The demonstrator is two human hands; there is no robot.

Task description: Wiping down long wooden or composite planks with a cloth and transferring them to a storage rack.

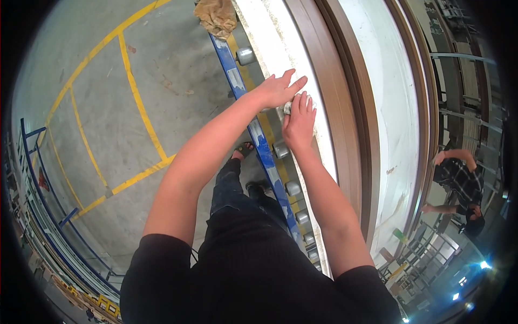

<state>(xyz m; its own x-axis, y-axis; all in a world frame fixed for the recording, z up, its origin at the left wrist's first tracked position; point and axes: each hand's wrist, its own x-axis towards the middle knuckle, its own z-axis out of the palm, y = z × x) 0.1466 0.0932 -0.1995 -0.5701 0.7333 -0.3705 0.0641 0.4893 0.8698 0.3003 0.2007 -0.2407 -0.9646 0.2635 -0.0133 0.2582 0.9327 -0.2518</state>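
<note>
My right hand (300, 123) presses a small crumpled white-and-grey rag (287, 108) onto the white edge strip (276, 40) of a long panel. Its fingers lie over the rag and hide part of it. Just beyond it, my left hand (279, 90) rests on the same strip with the fingers spread, close to the right fingertips and holding nothing. Beside the strip runs a long brown moulded frame piece (329, 70). The panel's wide white face (396, 119) lies farther right, between brown borders.
Under the panel is a roller conveyor with a blue rail (263, 148) and grey rollers (281, 149). Crumpled brown paper (216, 18) sits at its far end. Yellow lines (135, 86) mark the floor at left, near a blue rack (48, 178). Another person (461, 178) stands across the panel.
</note>
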